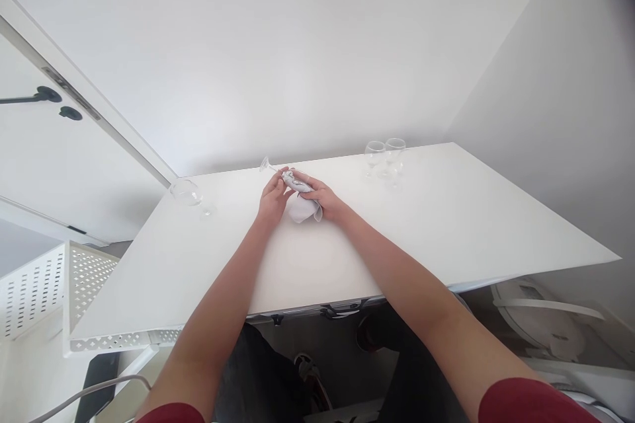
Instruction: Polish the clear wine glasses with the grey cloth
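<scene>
Over the far middle of the white table (421, 231), my two hands meet around a wine glass (270, 167) lying on its side. Its foot and stem stick out to the upper left, and its bowl is wrapped in a grey cloth (303, 209). My left hand (272, 197) has its fingers curled on the stem end. My right hand (321, 195) is closed on the cloth around the bowl.
Two upright wine glasses (384, 153) stand together at the table's back right. Another glass (187, 192) stands at the back left corner. A white perforated shelf (74, 284) is left of the table, a door with a black handle (44, 94) beyond it.
</scene>
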A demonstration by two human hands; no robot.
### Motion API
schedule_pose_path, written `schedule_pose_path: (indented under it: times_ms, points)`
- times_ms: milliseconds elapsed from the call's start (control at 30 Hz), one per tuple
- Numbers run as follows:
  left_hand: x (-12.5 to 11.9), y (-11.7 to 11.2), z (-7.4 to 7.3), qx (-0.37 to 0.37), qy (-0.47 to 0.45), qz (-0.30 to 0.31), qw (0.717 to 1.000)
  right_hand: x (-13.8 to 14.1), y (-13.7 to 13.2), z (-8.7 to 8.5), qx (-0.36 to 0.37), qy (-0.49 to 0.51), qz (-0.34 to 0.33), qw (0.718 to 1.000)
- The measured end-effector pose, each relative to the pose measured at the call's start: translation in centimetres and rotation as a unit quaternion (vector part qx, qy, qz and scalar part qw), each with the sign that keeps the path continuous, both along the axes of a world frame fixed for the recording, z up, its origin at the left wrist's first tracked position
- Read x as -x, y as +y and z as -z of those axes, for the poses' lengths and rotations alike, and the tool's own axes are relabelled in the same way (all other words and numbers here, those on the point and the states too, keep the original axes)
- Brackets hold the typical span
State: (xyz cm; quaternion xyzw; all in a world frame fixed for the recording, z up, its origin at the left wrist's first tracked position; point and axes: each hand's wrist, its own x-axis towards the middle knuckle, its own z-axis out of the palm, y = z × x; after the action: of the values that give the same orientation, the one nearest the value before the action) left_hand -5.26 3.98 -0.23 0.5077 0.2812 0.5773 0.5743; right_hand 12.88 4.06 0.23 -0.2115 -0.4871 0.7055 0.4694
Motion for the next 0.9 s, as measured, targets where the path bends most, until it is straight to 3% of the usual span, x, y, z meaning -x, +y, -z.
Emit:
schedule_pose_path:
  times_ms: [200,433,700,900]
  points:
    - [-0.27,-0.38,-0.17,0.02,0.065,-0.042,0.997,0.28,-0.21,0.03,0.007,-0.042,0.006,0.999]
    - [-0.28,-0.12,-0.19,0.0,0.008,-0.014,1.0,-0.06,0.15,0.12,0.012,-0.016,0.021,1.0]
    - [-0.29,-0.06,0.28,0.006,0.069,-0.064,0.996,0.13,0.72,0.76,0.042,-0.007,0.048,0.998]
    - [-0.2,0.16,0.44,0.003,0.039,-0.04,0.998,0.02,0.67,0.68,0.008,-0.027,0.073,0.997]
